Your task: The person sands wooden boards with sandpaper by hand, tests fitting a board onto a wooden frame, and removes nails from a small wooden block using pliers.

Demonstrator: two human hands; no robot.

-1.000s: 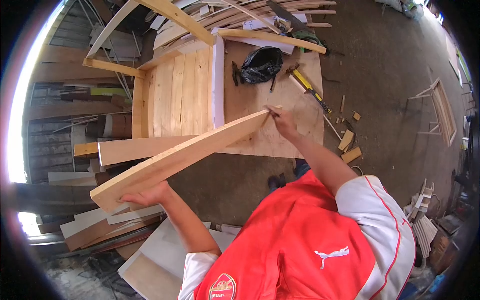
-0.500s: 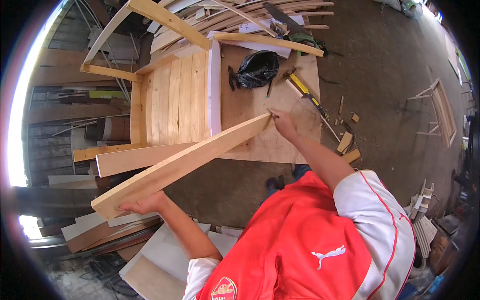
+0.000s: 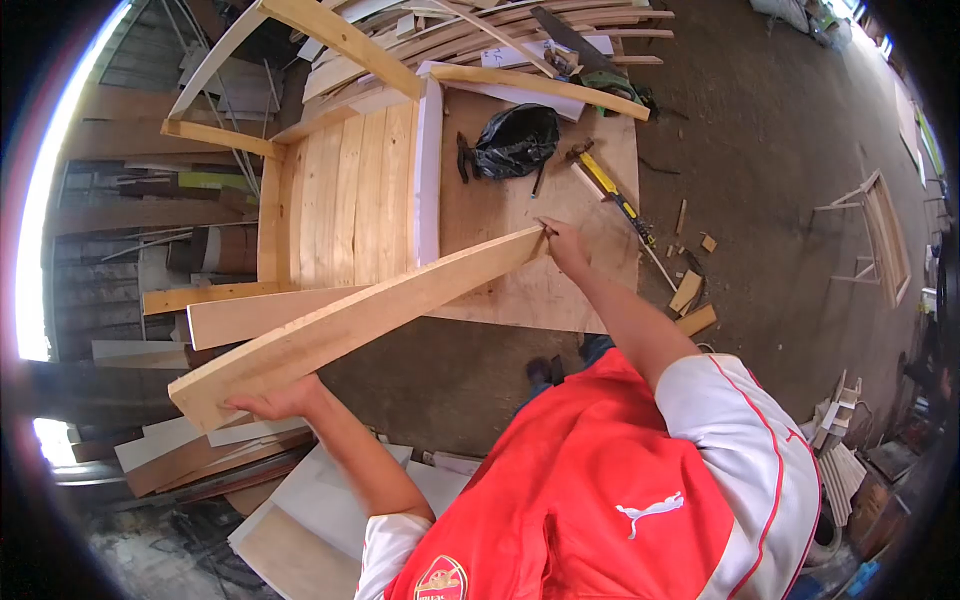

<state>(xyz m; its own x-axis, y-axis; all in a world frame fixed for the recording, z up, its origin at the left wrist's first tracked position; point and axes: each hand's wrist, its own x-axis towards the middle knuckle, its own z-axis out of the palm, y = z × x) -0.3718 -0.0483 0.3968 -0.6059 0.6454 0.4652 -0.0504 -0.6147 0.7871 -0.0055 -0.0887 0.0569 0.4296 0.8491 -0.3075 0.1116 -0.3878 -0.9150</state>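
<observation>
A long pale wooden board [image 3: 380, 315] is held between my two hands, slanting from the lower left up to the middle. My left hand [image 3: 280, 398] grips its near-left end from below. At the opposite end, my right hand [image 3: 566, 247] pinches the tip, fingers closed round it. Behind the long board, a second plank [image 3: 262, 314] lies partly hidden. Beyond them stands a wooden frame piece with a slatted panel [image 3: 345, 200], its legs pointing outward, on a plywood sheet [image 3: 490, 215].
On the plywood lie a black plastic bag [image 3: 515, 140], pliers [image 3: 463, 158] and a yellow-and-black tool [image 3: 605, 180]. A handsaw [image 3: 570, 40] rests by stacked wood strips. Offcuts [image 3: 687, 292] litter the floor at right; another wooden frame [image 3: 882, 240] stands farther off.
The long board's left end has shifted slightly left and upward with my left hand. My right hand stays nearly in place on the other end.
</observation>
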